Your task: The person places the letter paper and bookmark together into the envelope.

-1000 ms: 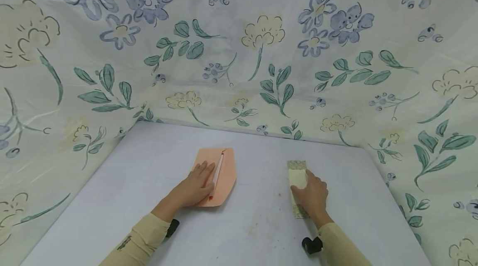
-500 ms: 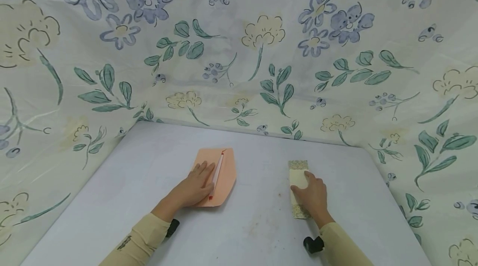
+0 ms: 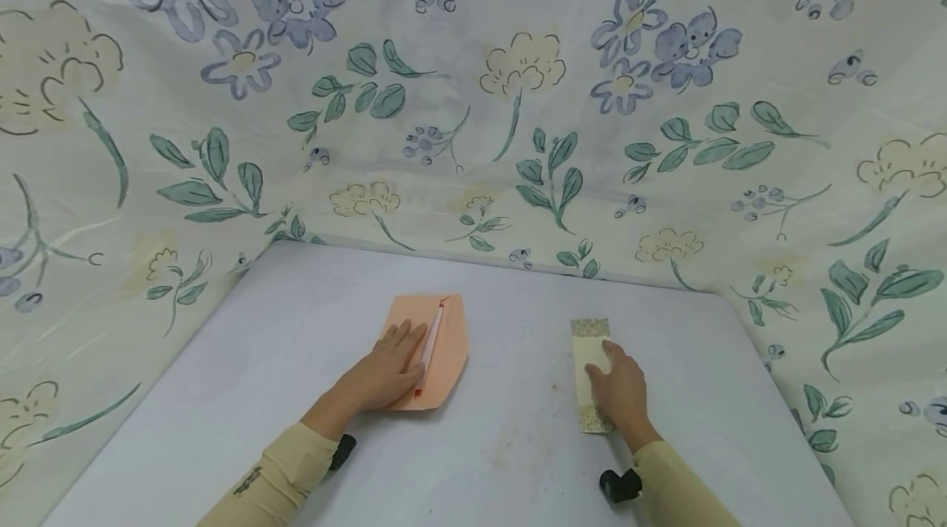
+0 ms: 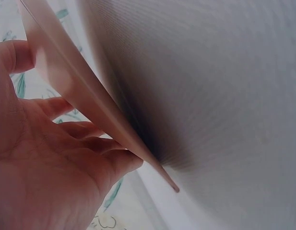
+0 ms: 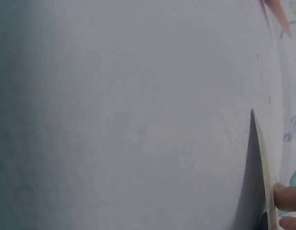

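Note:
A peach envelope (image 3: 449,358) lies on the white table, with a narrow white strip (image 3: 436,328) with red ends running along it. My left hand (image 3: 385,369) rests on the envelope's left part with fingers extended; in the left wrist view its fingertips touch the envelope's face (image 4: 73,79). To the right, a flat cream rectangular piece (image 3: 589,353) with speckled, glitter-like ends lies lengthwise. My right hand (image 3: 621,387) rests over its right side, thumb and fingers loosely bent on its surface. In the right wrist view a fingertip (image 5: 282,197) touches the piece's face (image 5: 264,158).
Brown specks and smudges (image 3: 503,453) mark the white table (image 3: 510,395) between the hands. Black devices (image 3: 620,486) show beside both wrists. Floral sheeting (image 3: 459,116) surrounds the table at the back and sides.
My right thumb has moved from the cream piece's left edge inward to the right, onto its surface. The cream piece shifted very slightly right at first. My left hand and the envelope stay put.

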{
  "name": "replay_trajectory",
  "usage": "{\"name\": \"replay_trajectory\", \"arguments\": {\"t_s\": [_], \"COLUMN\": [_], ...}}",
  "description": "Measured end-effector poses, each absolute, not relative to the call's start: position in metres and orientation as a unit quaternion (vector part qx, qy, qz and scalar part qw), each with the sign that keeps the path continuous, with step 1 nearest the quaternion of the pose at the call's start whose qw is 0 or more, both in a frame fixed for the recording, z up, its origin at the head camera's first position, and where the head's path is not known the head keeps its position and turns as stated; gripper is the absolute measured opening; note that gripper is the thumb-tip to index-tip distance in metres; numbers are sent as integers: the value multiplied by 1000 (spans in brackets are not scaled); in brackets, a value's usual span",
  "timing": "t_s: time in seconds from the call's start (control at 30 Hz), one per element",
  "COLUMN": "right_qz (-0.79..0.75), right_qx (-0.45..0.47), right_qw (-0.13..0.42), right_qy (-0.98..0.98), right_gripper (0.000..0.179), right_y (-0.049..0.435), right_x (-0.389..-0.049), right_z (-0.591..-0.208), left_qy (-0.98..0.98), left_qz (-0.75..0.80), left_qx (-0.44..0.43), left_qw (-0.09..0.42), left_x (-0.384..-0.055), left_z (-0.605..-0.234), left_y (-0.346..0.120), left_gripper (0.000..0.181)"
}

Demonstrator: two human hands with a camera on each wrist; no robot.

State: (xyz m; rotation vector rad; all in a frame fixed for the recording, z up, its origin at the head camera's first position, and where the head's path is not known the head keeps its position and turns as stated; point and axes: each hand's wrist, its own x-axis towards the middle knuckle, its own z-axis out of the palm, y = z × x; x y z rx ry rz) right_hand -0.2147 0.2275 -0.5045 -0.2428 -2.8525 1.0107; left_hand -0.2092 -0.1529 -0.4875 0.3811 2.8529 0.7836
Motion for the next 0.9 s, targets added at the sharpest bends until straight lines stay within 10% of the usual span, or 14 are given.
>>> {"name": "replay_trajectory", "arguments": {"t_s": [0.9], "right_qz": [402], "right_qx": [-84], "right_qw": [94], "right_qy": [-907], "right_gripper": [45], "right_y": [225], "right_x": [-212], "right_z": [-507], "left_qy": [954], "left_qz": [261], "left_qx": [129], "left_qw": [73], "left_x": [-208], "left_z": [-487], "left_y": [-152], "left_gripper": [67]}}
